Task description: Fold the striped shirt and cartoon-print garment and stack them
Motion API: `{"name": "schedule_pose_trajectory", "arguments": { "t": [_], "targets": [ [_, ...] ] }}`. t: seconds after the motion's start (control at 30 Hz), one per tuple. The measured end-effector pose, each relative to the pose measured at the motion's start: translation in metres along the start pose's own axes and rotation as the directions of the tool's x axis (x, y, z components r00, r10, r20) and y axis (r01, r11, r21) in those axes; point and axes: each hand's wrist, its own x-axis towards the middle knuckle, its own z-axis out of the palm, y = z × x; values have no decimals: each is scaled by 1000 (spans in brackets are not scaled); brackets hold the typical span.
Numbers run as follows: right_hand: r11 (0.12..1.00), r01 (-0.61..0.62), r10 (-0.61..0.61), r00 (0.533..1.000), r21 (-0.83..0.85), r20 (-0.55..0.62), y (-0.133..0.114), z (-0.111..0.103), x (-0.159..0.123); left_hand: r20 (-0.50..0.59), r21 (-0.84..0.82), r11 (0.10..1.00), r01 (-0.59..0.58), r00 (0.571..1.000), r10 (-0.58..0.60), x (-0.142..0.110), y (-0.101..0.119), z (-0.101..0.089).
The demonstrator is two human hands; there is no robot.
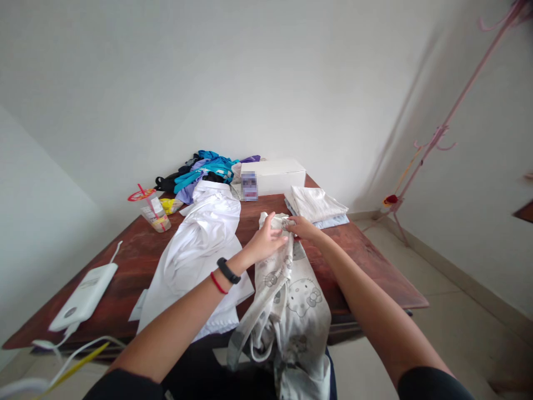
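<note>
A pale grey garment with cat-face prints [306, 300] lies lengthwise before me. Its upper end rests on the table, and its lower part hangs over the near edge onto my lap. My left hand [268, 240] is over its upper part with thumb raised and fingers apart. At the right side of that same end, my right hand [303, 228] has its fingertips closed on the cloth. To the left lies a rumpled white garment [195, 250]. A folded stack of light striped cloth [318, 201] sits just beyond my right hand.
The wooden table [387, 278] bears a white box [278, 173], a heap of blue, purple and black clothes [208, 169], a plastic drink cup with a straw [156, 214] and a white power bank with cables [85, 294]. A pink coat stand [437, 133] leans at right.
</note>
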Motion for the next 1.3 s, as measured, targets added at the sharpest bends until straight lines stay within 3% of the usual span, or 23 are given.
{"name": "schedule_pose_trajectory", "arguments": {
  "t": [0.07, 0.2, 0.3, 0.37, 0.5, 0.7, 0.83, 0.93, 1.07, 1.13, 1.17, 1.23, 1.3],
  "targets": [
    [999, 8, -10, 999, -35, -51, 5, -1, 5, 15, 122, 991, -47, 999, 45, -36, -1, -16],
    [995, 33, -43, 993, -93, -112, 12, 0, 12, 186, 303, 947, 110, 967, -172, -115, 4, -38],
    [993, 42, -56, 991, -108, -125, 14, 2, 13, 184, 417, 897, 149, 952, -244, -157, 8, -28],
    [993, 47, -61, 990, -112, -125, 14, 3, 13, 114, 511, 843, 168, 959, -260, -172, 10, -14],
    [991, 63, -78, 988, -116, -133, 17, 4, 16, 21, 599, 780, 180, 971, -239, -182, 13, 10],
    [993, 98, -107, 986, -71, -131, 27, 3, 22, 151, 307, 952, -14, 988, -34, -179, 34, 50],
    [992, 124, -125, 978, -17, -167, 34, 4, 29, 239, 224, 963, -151, 966, 96, -165, 43, 92],
    [989, 145, -140, 967, 7, -213, 35, 3, 32, 273, 367, 902, -227, 953, 129, -158, 43, 116],
    [987, 159, -160, 957, -24, -242, 34, 1, 32, 350, 674, 700, -235, 936, -23, -162, 40, 120],
    [989, 134, -143, 966, -59, -215, 33, 0, 29, 437, 716, 611, -337, 899, -16, -166, 37, 112],
    [990, 117, -131, 972, -78, -193, 32, -1, 28, 499, 702, 567, -432, 866, 42, -168, 36, 107],
    [989, 95, -112, 982, -115, -152, 32, -2, 26, 625, 620, 439, -650, 748, 225, -170, 32, 98],
    [985, 92, -111, 985, -149, -131, 32, -3, 26, 705, 536, 262, -803, 596, 385, -170, 27, 92]
  ]
}}
